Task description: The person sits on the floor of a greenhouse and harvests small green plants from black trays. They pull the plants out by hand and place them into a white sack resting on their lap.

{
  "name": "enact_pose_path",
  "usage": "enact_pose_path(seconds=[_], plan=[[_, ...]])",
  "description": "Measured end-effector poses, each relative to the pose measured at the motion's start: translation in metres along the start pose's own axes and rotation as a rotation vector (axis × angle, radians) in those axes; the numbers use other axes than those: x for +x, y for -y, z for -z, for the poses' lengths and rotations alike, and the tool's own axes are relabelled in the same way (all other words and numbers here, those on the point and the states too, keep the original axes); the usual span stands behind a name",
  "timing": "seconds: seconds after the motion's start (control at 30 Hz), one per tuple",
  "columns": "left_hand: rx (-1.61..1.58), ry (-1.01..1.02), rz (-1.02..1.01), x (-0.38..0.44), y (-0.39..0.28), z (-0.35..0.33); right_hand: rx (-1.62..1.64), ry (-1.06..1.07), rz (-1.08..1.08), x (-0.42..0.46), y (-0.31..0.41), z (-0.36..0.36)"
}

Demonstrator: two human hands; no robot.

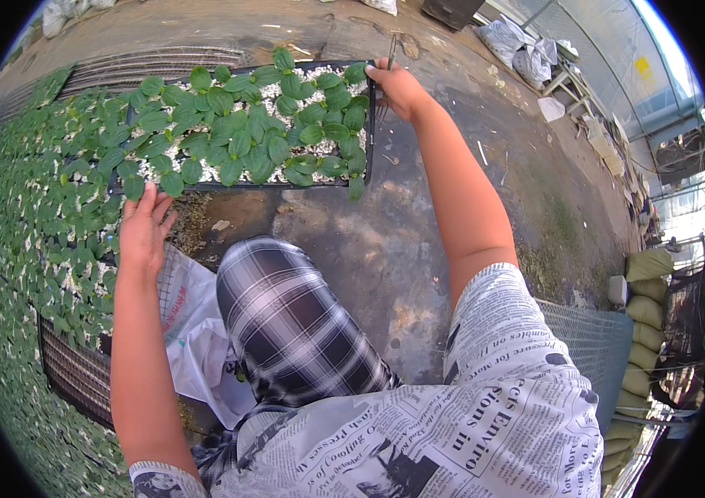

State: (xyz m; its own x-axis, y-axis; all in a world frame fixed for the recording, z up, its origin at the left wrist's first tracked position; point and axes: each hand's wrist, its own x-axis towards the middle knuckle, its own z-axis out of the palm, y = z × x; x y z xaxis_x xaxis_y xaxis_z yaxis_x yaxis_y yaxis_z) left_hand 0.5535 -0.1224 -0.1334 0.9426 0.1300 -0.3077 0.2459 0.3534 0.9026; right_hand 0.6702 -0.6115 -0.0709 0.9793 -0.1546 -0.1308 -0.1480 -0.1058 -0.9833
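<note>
A black plastic seedling tray [370,143] packed with broad-leaved green seedlings [240,140] in white granular medium spans the space between my hands. My right hand [397,90] grips its right end near the far corner, thumb on the rim. A thin metal wire tool [392,51] also sticks up from that hand; its full shape is partly hidden by the fingers. At the near left corner my left hand [145,233] holds the tray's edge, fingertips at the rim beneath the leaves. The tray's left end overlaps other seedlings in view.
More seedling trays [28,249] cover the ground to the left. Bare slatted racks [78,367] show among them. A white plastic bag [203,348] lies beside my knee [290,305]. White sacks [526,53] and stacked green sacks [643,330] line the right side.
</note>
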Motion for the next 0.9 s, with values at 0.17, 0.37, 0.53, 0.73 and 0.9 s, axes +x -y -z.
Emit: enact_pose_path(seconds=[0.17, 0.37, 0.53, 0.73, 0.9], plan=[[0.145, 0.2, 0.223, 0.039, 0.126, -0.036, 0.119, -0.257, -0.228, -0.044, -0.154, 0.072], [-0.022, 0.164, 0.379, 0.081, 0.298, -0.002, 0.08, -0.357, -0.437, -0.049, -0.329, 0.075], [0.064, 0.14, 0.555, 0.026, 0.365, 0.061, -0.042, -0.332, -0.502, -0.101, -0.421, 0.063], [-0.037, 0.162, 0.92, 0.02, 0.332, 0.052, -0.213, -0.46, -0.678, -0.087, -0.478, 0.09], [-0.052, 0.348, 0.95, 0.031, 0.292, 0.059, -0.44, -0.609, -0.73, -0.078, -0.489, 0.124]])
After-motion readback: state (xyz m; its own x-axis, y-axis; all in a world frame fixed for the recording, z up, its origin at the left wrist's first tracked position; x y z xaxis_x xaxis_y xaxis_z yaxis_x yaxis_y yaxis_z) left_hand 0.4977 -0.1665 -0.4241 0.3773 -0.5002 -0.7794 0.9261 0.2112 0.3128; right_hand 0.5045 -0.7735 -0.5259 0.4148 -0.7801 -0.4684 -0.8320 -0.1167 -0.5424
